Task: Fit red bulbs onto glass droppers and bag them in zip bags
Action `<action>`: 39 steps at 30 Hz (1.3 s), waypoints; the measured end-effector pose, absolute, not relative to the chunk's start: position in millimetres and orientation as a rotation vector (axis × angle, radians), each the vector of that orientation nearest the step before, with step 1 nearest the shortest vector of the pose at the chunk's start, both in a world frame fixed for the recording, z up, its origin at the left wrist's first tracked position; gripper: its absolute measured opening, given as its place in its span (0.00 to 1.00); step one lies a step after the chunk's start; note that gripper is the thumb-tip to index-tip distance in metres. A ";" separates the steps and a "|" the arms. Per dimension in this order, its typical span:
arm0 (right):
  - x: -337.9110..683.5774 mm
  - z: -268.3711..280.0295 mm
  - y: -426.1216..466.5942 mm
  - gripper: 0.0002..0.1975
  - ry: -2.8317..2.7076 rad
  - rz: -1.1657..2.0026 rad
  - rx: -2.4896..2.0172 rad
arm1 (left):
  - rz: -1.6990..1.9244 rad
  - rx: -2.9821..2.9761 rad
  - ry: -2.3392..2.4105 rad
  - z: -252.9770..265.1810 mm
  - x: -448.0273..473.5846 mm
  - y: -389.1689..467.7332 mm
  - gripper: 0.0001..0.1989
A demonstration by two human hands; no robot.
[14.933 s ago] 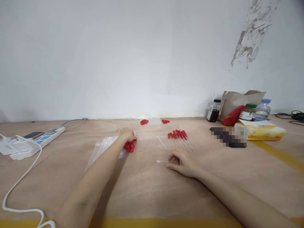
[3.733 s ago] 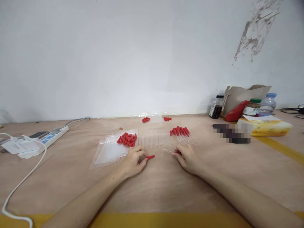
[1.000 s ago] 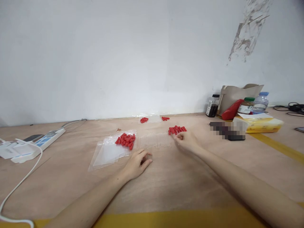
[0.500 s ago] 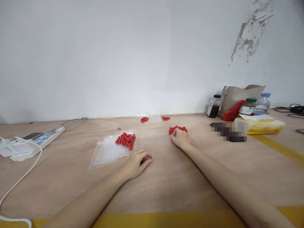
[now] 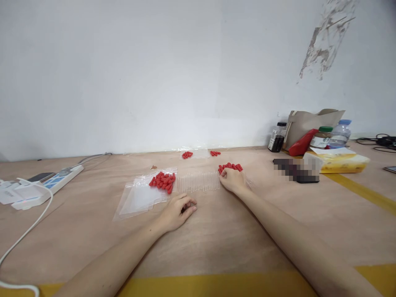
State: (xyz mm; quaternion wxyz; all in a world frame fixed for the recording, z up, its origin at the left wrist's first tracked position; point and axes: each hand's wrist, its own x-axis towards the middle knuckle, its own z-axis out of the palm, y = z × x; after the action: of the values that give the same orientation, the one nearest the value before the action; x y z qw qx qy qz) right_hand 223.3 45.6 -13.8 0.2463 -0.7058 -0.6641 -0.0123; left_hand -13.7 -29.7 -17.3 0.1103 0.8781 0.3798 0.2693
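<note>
A row of thin clear tubes lies side by side in the middle of the table. At its right end is my right hand, thumb and fingertips pinched together; whatever they hold is too small or hidden to make out. Just behind that hand sit several red teardrop-shaped bulbs in a cluster, partly covered by it. A few more thin tubes show to its right. My left hand rests on the table before the row, fingers loosely curled, thumb apart, nothing in it. Beside it is a larger pile of red bulbs on flat clear plastic bags.
Two small groups of red bulbs lie near the wall by clear plastic. On the left are a power strip and a white cable. To the right stand a dark bottle, a beige bag, jars and a yellow tissue pack.
The view has shifted slightly. My right hand stays pinched at the right end of the tube row, with only a small movement. The left hand rests as before.
</note>
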 end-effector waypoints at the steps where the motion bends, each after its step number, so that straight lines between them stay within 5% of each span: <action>1: 222.0 -13.9 45.8 0.10 -1.830 -0.023 -1.929 | 0.793 2.583 1.114 -17.3 -13.6 -29.8 0.07; 8: 211.3 -11.9 47.3 0.13 -1.896 -0.058 -2.096 | 0.795 2.599 1.170 -19.0 -11.9 -29.8 0.06; 17: 205.9 -5.6 41.4 0.14 -2.004 -0.070 -2.107 | 1.223 2.600 2.021 -0.2 -54.1 3.6 0.04; 24: 212.1 19.9 24.3 0.17 -1.957 -0.067 -1.985 | 1.267 2.451 2.164 -6.8 -69.7 22.6 0.08; 32: 229.5 -7.4 -16.9 0.13 -2.020 -0.105 -1.473 | 1.291 2.499 2.102 4.8 -59.9 8.9 0.09; 39: 237.0 -37.5 -29.6 0.11 -2.040 0.096 -1.117 | 1.051 2.673 1.363 -8.9 -17.6 -29.6 0.03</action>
State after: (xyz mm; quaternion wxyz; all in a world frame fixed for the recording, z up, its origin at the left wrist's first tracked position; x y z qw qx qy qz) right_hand 237.0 -29.6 -37.5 0.3958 -0.4406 -0.8048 0.0379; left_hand -17.6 -29.6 -8.9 -0.0189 0.8407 0.4286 0.3305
